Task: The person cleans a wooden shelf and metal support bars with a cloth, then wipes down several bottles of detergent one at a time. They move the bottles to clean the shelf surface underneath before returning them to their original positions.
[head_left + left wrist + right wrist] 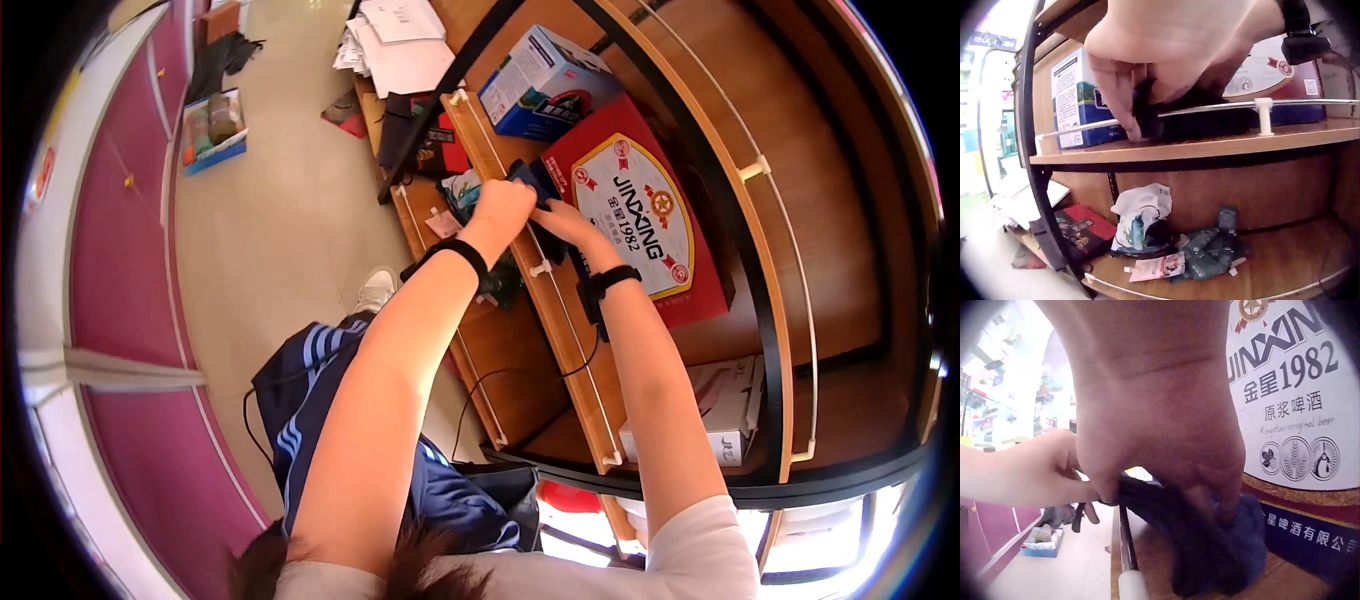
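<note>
My left hand (503, 210) and right hand (573, 225) are close together over the front of a wooden shelf, both gripping a dark blue cloth (1210, 550). In the right wrist view, the cloth hangs bunched beneath my right fingers, its lower part resting on the shelf. The left fingers pinch its other end by the rail; in the left wrist view they point down at the shelf edge, and the back of the hand hides part of the cloth. Just behind stands a red JINXING beer box (640, 210), with a blue and white box (555, 85) beside it.
A thin metal rail (1210, 108) on white posts runs along the shelf front. The lower shelf holds a white pouch (1141, 219), a pink packet (1157, 267) and dark green packets (1207, 250). A white box (725, 410) sits near my right forearm. A cable crosses the shelves.
</note>
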`<action>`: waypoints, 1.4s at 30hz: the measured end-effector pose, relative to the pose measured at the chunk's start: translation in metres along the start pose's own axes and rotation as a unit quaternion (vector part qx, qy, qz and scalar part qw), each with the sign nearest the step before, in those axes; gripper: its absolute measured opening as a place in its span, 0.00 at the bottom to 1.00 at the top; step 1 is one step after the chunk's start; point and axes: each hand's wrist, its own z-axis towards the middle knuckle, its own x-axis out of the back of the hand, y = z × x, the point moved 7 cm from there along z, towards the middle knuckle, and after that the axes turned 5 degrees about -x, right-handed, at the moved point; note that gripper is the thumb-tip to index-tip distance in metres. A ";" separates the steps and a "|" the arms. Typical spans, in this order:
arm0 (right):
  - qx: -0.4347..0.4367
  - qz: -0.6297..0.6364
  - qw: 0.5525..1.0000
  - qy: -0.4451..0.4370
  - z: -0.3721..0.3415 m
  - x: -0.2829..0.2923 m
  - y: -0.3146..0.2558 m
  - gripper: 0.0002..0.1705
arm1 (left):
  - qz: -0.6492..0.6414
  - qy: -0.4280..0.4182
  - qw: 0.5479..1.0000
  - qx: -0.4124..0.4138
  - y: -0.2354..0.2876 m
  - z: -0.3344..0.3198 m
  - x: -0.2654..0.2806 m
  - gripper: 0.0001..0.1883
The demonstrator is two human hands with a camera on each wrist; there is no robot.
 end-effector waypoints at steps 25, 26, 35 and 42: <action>0.042 0.095 0.993 -0.050 0.040 0.000 -0.026 0.63 | -0.037 0.031 0.996 0.075 -0.046 0.019 0.005 0.03; 0.034 0.092 0.991 -0.087 0.024 0.002 -0.031 0.63 | -0.033 0.018 0.997 0.063 -0.042 0.017 0.006 0.03; 0.039 0.041 0.985 -0.165 0.011 -0.015 0.020 0.64 | 0.008 -0.037 0.999 -0.027 0.015 0.002 0.022 0.02; 0.049 0.019 0.985 -0.165 -0.003 -0.019 0.012 0.62 | -0.035 -0.009 0.999 -0.032 0.020 -0.010 -0.002 0.03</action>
